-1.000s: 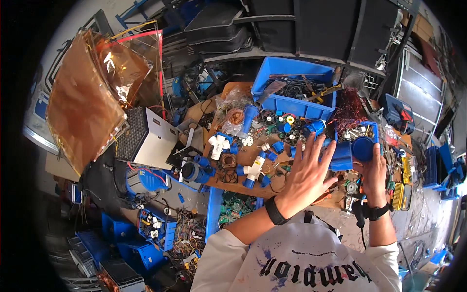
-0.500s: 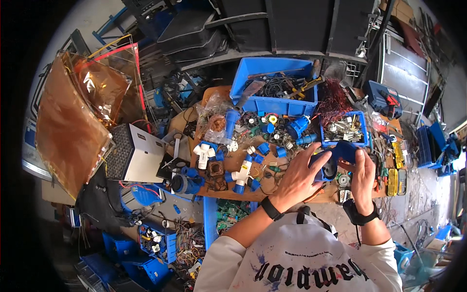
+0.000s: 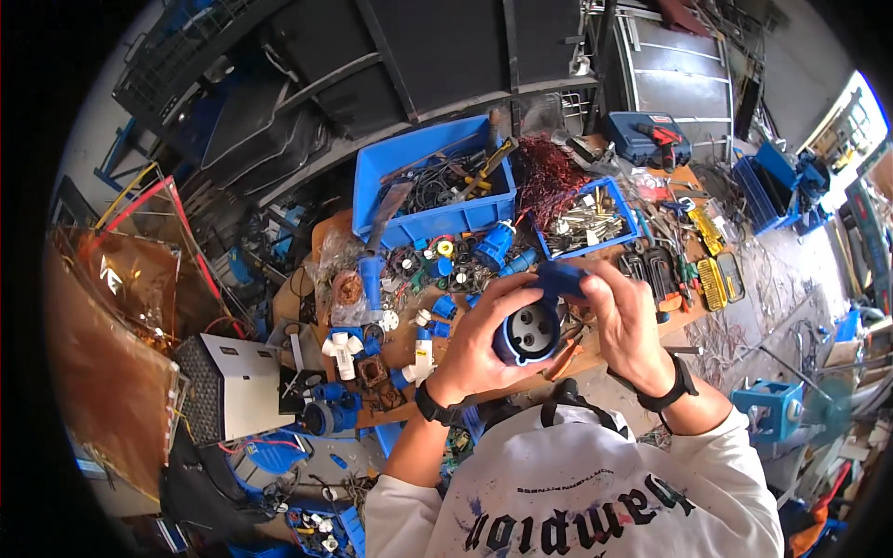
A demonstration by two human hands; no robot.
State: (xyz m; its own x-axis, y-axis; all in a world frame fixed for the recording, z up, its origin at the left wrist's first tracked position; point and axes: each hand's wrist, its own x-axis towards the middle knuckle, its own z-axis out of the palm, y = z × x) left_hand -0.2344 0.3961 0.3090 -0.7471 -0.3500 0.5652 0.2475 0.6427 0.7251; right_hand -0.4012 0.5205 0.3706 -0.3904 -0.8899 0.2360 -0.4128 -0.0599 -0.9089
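A blue industrial socket connector is held up over the near edge of the workbench. Its round face is tilted upward and shows three holes. My left hand wraps around the connector's body from the left. On the other side, my right hand pinches the blue hinged lid, which stands swung away from the face. More blue-and-white connectors lie just left of my hands, among them a white one with blue ends and a white branched one.
Behind my hands stand a large blue bin of cables and a blue tray of metal pins. A tangle of reddish wire sits between them. Hand tools and a yellow bit case lie at the right. A brown sheet stands left.
The whole view has swung, so the bench things sit farther left. The connector has turned and its holes now face me; before, only a dark opening showed. Both hands still hold it.
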